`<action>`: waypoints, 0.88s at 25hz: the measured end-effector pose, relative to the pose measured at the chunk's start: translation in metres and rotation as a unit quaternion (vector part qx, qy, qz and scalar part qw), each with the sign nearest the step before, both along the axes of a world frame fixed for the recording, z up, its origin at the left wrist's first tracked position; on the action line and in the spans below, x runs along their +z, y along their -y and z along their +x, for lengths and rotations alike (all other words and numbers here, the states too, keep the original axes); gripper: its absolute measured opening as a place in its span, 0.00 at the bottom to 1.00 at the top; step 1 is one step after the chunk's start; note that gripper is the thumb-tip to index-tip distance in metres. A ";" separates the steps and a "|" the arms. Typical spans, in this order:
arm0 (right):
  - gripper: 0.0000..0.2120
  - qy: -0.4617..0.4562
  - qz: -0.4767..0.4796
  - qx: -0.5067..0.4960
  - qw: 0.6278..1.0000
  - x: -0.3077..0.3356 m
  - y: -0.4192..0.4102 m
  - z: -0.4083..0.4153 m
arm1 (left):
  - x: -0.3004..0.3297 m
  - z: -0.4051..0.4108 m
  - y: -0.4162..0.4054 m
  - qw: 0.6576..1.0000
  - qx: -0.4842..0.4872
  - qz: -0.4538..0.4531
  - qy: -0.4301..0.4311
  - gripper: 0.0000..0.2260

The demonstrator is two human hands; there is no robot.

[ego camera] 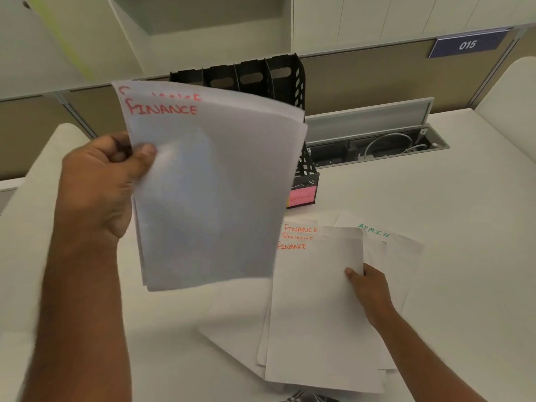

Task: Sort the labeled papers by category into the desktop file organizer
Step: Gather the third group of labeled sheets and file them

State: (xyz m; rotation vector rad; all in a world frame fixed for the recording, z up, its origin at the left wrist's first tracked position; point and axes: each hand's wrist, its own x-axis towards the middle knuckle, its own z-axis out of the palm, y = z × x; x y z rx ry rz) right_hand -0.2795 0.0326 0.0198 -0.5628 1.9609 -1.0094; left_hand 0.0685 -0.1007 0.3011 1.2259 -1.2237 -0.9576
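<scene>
A pale bench (435,198) fills an office cubicle, with tan partition panels behind it and a blue plate reading 015 (467,44) high on the right. An open cable tray (377,146) is sunk into the bench top, white cables lying inside.

The black desktop file organizer (255,76) stands upright at the back of the bench, its slots side by side; a pink sticky note (301,197) is stuck on its front lip (the writing seems to read ADMIN, though it is blurred).

The left hand (98,187) is raised in front of the organizer and clamped on a small sheaf of papers (211,187), thumb on the front, pinching the left edge. The top sheet reads FINANCE in red, and another red heading peeks out behind it.

The right hand (369,291) is low over the bench, fingers closed on the right edge of the top sheet of a loose pile (316,314). Three red FINANCE headings show there, staggered. Beside and partly under the pile lies a sheet marked ADMIN in green (374,230).
</scene>
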 end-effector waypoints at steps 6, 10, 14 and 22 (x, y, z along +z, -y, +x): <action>0.07 0.061 -0.013 -0.006 0.998 0.005 0.009 0.004 | -0.075 -0.055 -0.009 0.983 -0.100 0.156 -0.011 0.10; 0.07 0.109 -0.047 0.021 0.993 0.016 0.018 0.007 | -0.176 -0.090 -0.034 0.950 -0.114 0.289 0.032 0.12; 0.09 0.137 -0.062 0.057 0.987 0.030 0.023 0.007 | -0.224 -0.096 -0.047 0.940 -0.088 0.307 0.121 0.09; 0.16 0.188 -0.090 0.066 0.976 0.031 0.034 0.006 | -0.238 -0.090 -0.054 0.949 -0.049 0.298 0.087 0.10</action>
